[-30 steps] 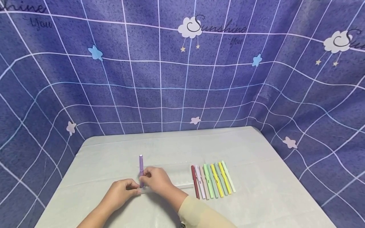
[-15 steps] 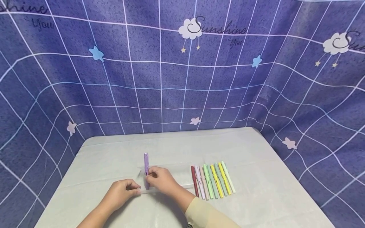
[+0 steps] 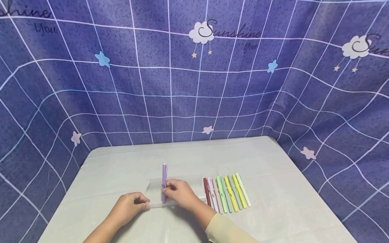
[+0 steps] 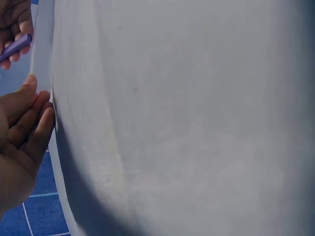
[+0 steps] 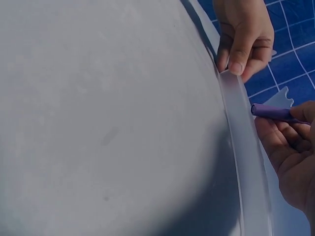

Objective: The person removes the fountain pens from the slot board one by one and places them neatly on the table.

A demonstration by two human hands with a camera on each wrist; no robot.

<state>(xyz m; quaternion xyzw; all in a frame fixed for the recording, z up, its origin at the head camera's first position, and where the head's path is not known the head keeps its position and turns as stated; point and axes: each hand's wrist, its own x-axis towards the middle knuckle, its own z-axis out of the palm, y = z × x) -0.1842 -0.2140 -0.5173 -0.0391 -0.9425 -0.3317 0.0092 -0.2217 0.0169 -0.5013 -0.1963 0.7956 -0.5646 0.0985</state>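
My right hand (image 3: 182, 194) pinches a purple pen (image 3: 164, 173) between thumb and fingers, holding it upright. The pen stands over a clear plastic tray (image 5: 248, 162), close behind its front wall; whether its lower end touches the tray's bottom I cannot tell. At the tray's left front corner, my left hand (image 3: 130, 204) pinches the edge with thumb and fingertips. The left wrist view shows the left hand (image 4: 22, 142) on the corner, and the purple pen (image 4: 17, 46) beyond it. Behind my right hand, part of the tray is hidden.
Right of the tray several capped pens lie side by side in a row, from a dark red pen (image 3: 207, 190) through a yellow pen (image 3: 231, 193) to a pale green pen (image 3: 243, 189). A pale cloth covers the table (image 3: 288, 202). Blue patterned curtains (image 3: 182, 84) surround it.
My right hand has moved to the right along the tray's front wall with the purple pen, which stays upright. The left hand has kept its place at the corner.
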